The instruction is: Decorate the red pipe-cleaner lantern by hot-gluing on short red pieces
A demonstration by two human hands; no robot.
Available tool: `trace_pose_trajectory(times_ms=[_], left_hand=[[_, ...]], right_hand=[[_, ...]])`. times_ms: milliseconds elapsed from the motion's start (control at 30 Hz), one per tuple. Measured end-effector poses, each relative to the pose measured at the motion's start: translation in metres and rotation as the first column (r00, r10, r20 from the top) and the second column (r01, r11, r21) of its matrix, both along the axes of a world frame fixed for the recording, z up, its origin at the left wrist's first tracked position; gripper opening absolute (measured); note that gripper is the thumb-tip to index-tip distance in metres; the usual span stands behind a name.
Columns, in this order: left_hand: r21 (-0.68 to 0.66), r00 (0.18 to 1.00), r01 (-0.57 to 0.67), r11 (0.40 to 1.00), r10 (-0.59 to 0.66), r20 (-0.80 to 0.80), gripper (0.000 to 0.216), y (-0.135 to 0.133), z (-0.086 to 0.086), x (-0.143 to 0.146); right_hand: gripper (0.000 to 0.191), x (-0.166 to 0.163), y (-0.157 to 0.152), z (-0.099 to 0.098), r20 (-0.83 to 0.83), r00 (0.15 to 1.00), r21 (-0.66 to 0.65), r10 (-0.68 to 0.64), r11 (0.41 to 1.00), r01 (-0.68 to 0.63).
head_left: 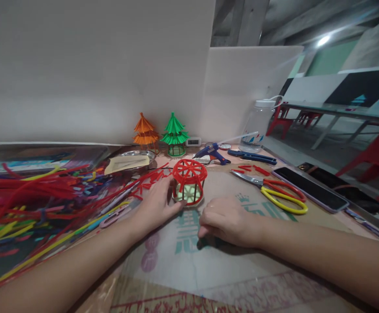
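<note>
My left hand is closed around the left side of a small red pavilion frame, its thumb low at the front and its fingers behind. The frame has a spoked wheel-like top, thin dark posts and a pale round base with spokes, and it stands upright. Just to the right, my right hand rests with curled fingers on the printed sheet, apart from the frame. Whatever lies within those fingers, if anything, is hidden. Red cut pieces are scattered behind my left hand.
At the back stand an orange model pagoda, a green one and a clear bottle. A blue glue gun, scissors and a phone lie right. Colourful fuzzy stems and a metal dish are left.
</note>
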State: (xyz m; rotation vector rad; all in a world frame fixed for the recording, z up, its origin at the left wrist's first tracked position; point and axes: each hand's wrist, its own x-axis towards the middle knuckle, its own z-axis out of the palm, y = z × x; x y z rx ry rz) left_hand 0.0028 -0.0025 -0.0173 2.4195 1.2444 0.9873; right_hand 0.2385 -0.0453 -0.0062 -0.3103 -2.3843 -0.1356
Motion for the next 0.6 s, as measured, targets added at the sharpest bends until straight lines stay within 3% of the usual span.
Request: trace_pose_trajectory(times_ms=[133, 600], left_hand=[[-0.015, 1.000, 0.015, 1.000, -0.015, 0.008, 0.047, 0.0006, -0.0010, -0.0007], [0.025, 1.000, 0.015, 1.000, -0.015, 0.018, 0.045, -0.0013, -0.0001, -0.0004]], right_hand=[[0.024, 0.0009, -0.0004, 0.0000, 0.022, 1.000, -0.006, 0.011, 1.000, -0.011], [0.022, 0.0052, -0.0023, 0.0009, -0.014, 1.000, -0.073, -0.002, 0.997, 0.001]])
